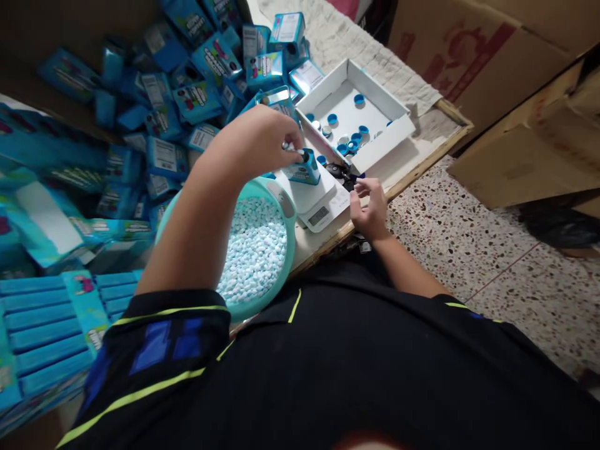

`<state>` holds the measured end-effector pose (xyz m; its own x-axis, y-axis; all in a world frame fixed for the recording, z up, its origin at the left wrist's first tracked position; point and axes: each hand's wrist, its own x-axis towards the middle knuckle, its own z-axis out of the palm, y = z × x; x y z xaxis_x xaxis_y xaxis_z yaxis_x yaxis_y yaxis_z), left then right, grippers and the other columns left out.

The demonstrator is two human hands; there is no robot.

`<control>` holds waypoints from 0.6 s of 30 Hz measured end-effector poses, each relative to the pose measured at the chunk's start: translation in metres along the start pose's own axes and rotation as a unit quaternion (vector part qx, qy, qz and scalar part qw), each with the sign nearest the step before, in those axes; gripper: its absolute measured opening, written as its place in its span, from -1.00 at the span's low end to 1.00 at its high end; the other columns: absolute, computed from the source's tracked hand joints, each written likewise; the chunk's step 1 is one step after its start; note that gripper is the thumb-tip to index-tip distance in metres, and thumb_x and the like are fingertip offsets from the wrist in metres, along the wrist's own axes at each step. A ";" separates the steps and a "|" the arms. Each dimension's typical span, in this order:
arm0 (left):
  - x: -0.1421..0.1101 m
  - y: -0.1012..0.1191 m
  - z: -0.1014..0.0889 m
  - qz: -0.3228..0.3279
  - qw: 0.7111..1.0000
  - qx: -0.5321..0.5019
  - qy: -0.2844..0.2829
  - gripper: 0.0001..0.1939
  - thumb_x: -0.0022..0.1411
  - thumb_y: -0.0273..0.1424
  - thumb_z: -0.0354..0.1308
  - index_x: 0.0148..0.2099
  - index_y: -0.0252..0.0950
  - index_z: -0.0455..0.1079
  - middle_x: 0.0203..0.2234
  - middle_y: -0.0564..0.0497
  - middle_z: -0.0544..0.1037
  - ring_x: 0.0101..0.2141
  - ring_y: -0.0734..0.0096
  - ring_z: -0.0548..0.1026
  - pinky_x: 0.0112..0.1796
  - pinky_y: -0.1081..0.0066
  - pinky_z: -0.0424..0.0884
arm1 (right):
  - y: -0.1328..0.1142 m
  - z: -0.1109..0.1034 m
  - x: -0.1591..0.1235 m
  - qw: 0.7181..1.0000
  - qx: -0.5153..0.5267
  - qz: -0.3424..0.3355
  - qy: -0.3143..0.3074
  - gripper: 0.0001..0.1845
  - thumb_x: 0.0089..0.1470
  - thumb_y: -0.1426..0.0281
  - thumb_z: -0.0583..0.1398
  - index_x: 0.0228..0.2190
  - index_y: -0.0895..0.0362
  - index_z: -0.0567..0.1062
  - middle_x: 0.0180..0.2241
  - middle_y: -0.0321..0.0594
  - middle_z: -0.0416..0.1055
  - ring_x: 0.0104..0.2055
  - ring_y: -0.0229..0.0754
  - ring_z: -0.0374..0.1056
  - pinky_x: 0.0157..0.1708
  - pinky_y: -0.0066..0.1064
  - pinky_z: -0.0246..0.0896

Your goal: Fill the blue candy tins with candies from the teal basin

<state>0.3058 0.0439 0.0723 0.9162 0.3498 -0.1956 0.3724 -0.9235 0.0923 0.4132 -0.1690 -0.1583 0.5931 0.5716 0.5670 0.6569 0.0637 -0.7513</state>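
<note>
My left hand point(276, 134) is closed round a few small pale candies and hovers over the opening of a blue tin point(305, 170). The tin stands upright on a white digital scale point(323, 203), whose display digits are too small to read. My right hand point(370, 209) is curled beside the scale's right edge, fingertips close together near a dark object; what they hold, if anything, I cannot make out. Below my left forearm sits a turquoise basin point(289, 250) filled with white and light-blue candies point(257, 250). Black-handled scissors or a similar tool point(344, 174) lie behind the scale.
A white open box point(347, 78) behind the scale holds several blue caps point(332, 119). Many blue printed packs point(197, 100) are heaped at the left and back. Wrapped blue packs point(42, 331) lie at lower left. Cardboard boxes point(515, 125) stand right, beyond the table's wooden edge point(422, 169).
</note>
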 end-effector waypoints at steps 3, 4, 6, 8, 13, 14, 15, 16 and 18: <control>0.002 -0.008 0.006 -0.007 0.999 -0.041 0.009 -0.75 0.27 -0.29 0.34 -0.06 -0.27 0.69 -0.28 -0.03 0.67 -0.31 0.38 0.47 -0.12 0.33 0.39 | -0.001 -0.002 0.002 1.000 0.005 -0.016 0.002 -0.66 0.34 0.45 0.14 0.11 -0.03 0.35 -0.15 -0.18 0.41 -0.14 -0.11 0.46 -0.18 -0.18 0.49; 0.001 -0.011 0.008 -0.009 0.998 -0.061 0.017 -0.73 0.24 -0.28 0.36 -0.05 -0.27 0.69 -0.28 -0.02 0.66 -0.29 0.36 0.50 -0.13 0.33 0.40 | -0.001 -0.002 0.002 1.000 0.009 -0.021 0.006 -0.66 0.34 0.45 0.14 0.11 -0.03 0.35 -0.15 -0.19 0.42 -0.15 -0.11 0.46 -0.19 -0.19 0.49; -0.001 -0.015 0.012 -0.010 0.994 -0.102 0.039 -0.70 0.21 -0.27 0.37 -0.05 -0.28 0.68 -0.29 -0.02 0.65 -0.25 0.31 0.54 -0.15 0.34 0.43 | -0.001 -0.002 0.003 0.999 0.017 -0.026 0.009 -0.66 0.33 0.46 0.15 0.10 -0.03 0.36 -0.15 -0.19 0.42 -0.16 -0.12 0.46 -0.21 -0.20 0.50; -0.004 -0.017 0.016 -0.005 0.990 -0.132 0.054 -0.68 0.21 -0.24 0.37 -0.05 -0.30 0.67 -0.31 -0.03 0.63 -0.23 0.30 0.56 -0.17 0.35 0.45 | -0.002 -0.002 0.003 0.999 0.019 -0.029 0.004 -0.64 0.32 0.47 0.16 0.10 -0.03 0.36 -0.16 -0.19 0.43 -0.17 -0.11 0.46 -0.22 -0.19 0.50; -0.006 -0.016 0.021 0.002 0.983 -0.171 0.071 -0.67 0.21 -0.22 0.37 -0.07 -0.33 0.66 -0.34 -0.04 0.62 -0.26 0.34 0.56 -0.20 0.37 0.46 | -0.003 -0.001 0.002 0.999 0.017 -0.031 -0.001 -0.64 0.29 0.46 0.19 0.08 -0.02 0.37 -0.17 -0.19 0.44 -0.18 -0.10 0.46 -0.23 -0.18 0.51; -0.006 -0.015 0.021 0.002 0.982 -0.175 0.073 -0.68 0.21 -0.22 0.37 -0.07 -0.31 0.66 -0.34 -0.04 0.62 -0.27 0.35 0.56 -0.21 0.37 0.45 | -0.003 0.000 0.003 0.999 0.018 -0.033 0.003 -0.64 0.29 0.46 0.20 0.08 -0.02 0.37 -0.18 -0.20 0.44 -0.19 -0.10 0.46 -0.24 -0.19 0.50; -0.006 -0.014 0.021 0.002 0.982 -0.176 0.074 -0.69 0.21 -0.23 0.37 -0.07 -0.30 0.66 -0.33 -0.04 0.63 -0.27 0.35 0.56 -0.21 0.37 0.45 | -0.004 0.000 0.003 0.999 0.019 -0.036 0.009 -0.64 0.29 0.45 0.20 0.08 -0.02 0.37 -0.18 -0.20 0.44 -0.19 -0.11 0.46 -0.25 -0.20 0.50; -0.006 -0.014 0.020 0.002 0.981 -0.177 0.074 -0.70 0.21 -0.23 0.38 -0.07 -0.29 0.66 -0.32 -0.04 0.63 -0.27 0.35 0.56 -0.21 0.37 0.45 | -0.005 0.000 0.003 0.999 0.020 -0.039 0.014 -0.65 0.30 0.46 0.21 0.08 -0.02 0.37 -0.19 -0.21 0.44 -0.20 -0.11 0.46 -0.26 -0.21 0.50; -0.007 -0.014 0.020 0.001 0.982 -0.177 0.072 -0.70 0.21 -0.23 0.38 -0.07 -0.27 0.66 -0.32 -0.05 0.63 -0.28 0.34 0.55 -0.22 0.36 0.45 | -0.006 0.000 0.004 0.999 0.018 -0.043 0.024 -0.65 0.30 0.46 0.21 0.09 -0.02 0.37 -0.20 -0.22 0.44 -0.21 -0.13 0.46 -0.26 -0.24 0.49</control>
<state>0.2913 0.0509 0.0531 0.9189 0.3903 -0.0570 0.3753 -0.8206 0.4311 0.4114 -0.1674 -0.1514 0.5575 0.5230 0.6447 0.6894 0.1410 -0.7106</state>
